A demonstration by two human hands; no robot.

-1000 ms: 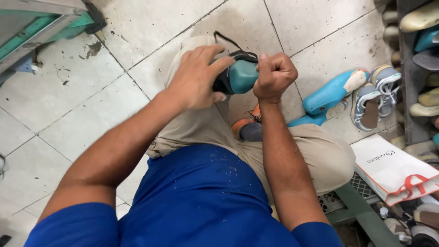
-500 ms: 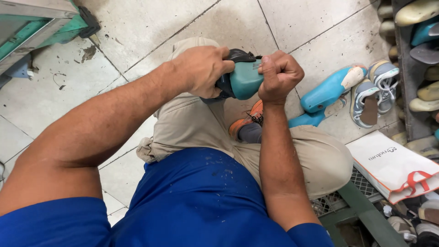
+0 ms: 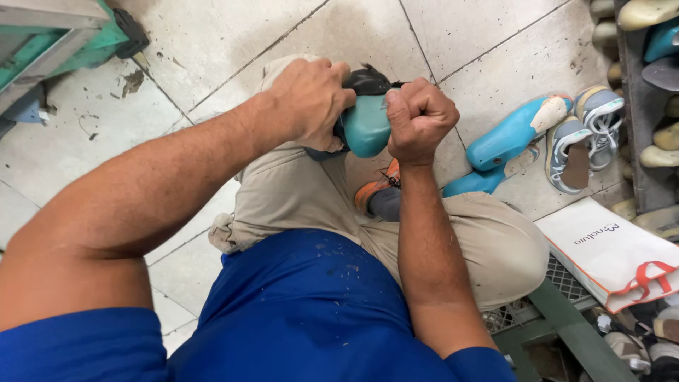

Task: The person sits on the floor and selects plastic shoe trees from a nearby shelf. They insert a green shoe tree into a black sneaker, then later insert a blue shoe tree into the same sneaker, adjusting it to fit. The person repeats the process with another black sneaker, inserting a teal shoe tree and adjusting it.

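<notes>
A teal shoe last [image 3: 368, 127] with a black upper [image 3: 369, 79] over its far end rests on my raised left knee. My left hand [image 3: 311, 99] wraps around the last from the left. Pressed against the last's right side, my right hand [image 3: 417, 117] is clenched in a fist. The black upper's edge runs into that fist, and whatever else it holds is hidden. I sit in beige trousers and a blue shirt, with an orange-soled shoe [image 3: 373, 192] showing between my legs.
Two teal lasts [image 3: 513, 131] and a pair of grey sneakers [image 3: 587, 134] lie on the tiled floor to the right. A rack of lasts [image 3: 651, 85] lines the right edge. A white paper bag [image 3: 608, 251] lies lower right, and a green bench [image 3: 49, 35] stands upper left.
Both hands keep their hold on the last. My left forearm has swung lower and closer to the camera, and the view has tilted slightly.
</notes>
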